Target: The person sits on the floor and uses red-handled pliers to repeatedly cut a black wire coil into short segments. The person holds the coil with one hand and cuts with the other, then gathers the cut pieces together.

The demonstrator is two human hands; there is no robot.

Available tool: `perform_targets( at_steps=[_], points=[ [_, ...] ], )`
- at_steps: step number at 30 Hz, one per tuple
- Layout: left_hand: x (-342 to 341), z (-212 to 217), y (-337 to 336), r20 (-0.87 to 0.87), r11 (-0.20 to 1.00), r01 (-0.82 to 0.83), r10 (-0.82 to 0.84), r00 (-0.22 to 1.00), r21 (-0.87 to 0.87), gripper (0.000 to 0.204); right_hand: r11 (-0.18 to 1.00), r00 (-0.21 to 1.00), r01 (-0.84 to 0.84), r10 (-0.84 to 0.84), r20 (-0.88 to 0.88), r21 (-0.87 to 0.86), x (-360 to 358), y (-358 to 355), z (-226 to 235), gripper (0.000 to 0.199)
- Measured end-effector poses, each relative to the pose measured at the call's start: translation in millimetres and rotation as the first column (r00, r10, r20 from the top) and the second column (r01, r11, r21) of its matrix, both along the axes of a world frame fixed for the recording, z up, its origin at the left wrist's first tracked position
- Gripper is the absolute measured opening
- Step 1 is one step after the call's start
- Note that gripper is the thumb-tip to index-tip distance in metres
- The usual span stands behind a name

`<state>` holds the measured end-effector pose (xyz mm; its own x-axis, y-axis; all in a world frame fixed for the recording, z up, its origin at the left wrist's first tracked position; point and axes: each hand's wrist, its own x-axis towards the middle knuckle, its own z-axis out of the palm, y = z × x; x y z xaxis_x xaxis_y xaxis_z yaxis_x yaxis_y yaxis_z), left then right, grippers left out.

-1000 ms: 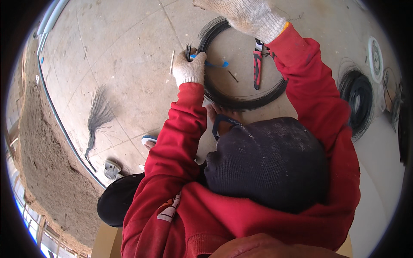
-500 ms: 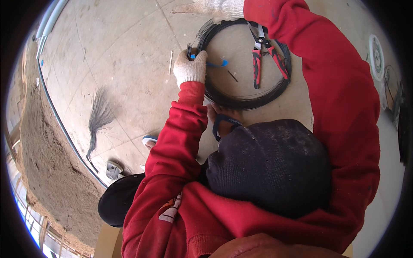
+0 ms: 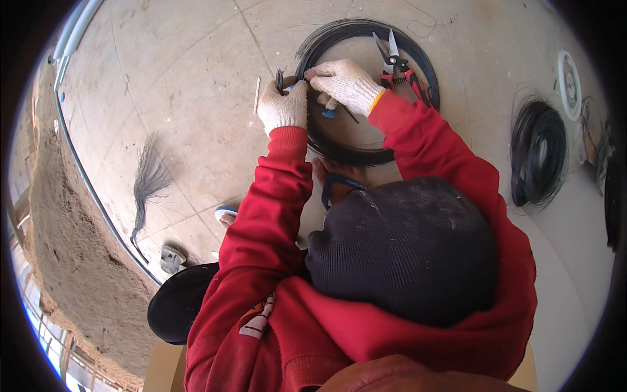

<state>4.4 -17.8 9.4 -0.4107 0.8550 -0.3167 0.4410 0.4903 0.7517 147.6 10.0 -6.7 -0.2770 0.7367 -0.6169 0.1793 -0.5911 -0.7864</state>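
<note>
A large coil of black wire point(image 3: 428, 55) lies flat on the floor in front of me. My left hand point(image 3: 284, 110), in a white knit glove, is closed at its left side around a small bundle of dark wires point(image 3: 280, 80), whose ends poke up past the thumb. My right hand point(image 3: 347, 85), gloved too, reaches over the coil with its fingers pinched close beside the left; what they hold is hidden. Just below it shows a blue strip point(image 3: 328, 114). Shears with red-and-black handles point(image 3: 394, 62) rest across the coil, jaws spread, handles partly behind my right wrist.
A fanned bunch of thin wires point(image 3: 150, 176) lies on the floor at left. Another black wire coil point(image 3: 541, 153) and a white ring-shaped disc point(image 3: 570, 86) are at right. A thin pale stick point(image 3: 257, 96) lies beside my left hand. Rough dirt point(image 3: 78, 228) borders the floor.
My right hand has come back from beyond the coil's far side to beside my left hand. The left still grips the bundle. Another wire coil at right is now uncovered by my arm.
</note>
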Motion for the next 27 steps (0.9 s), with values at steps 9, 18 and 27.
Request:
perform_targets(
  at_steps=[9,18,27],
  points=[
    [-2.7,-5.7,1.2,-0.016,1.0,-0.01,0.01,1.0,0.0,0.032,0.94,0.934,0.325,-0.336,-0.122,-0.099,-22.9,-22.7,3.7,0.028],
    [-7.6,-2.1,2.2,0.215,0.996,-0.048,0.063,0.975,-0.074,0.029,0.874,0.826,0.381,-0.469,-0.314,-0.301,-22.3,-23.3,3.5,0.018],
    [-9.6,4.3,6.3,0.535,0.966,-0.175,0.25,0.807,-0.188,0.023,0.866,0.817,0.401,-0.485,-0.312,-0.297,-25.3,-22.1,4.9,0.018]
  ],
)
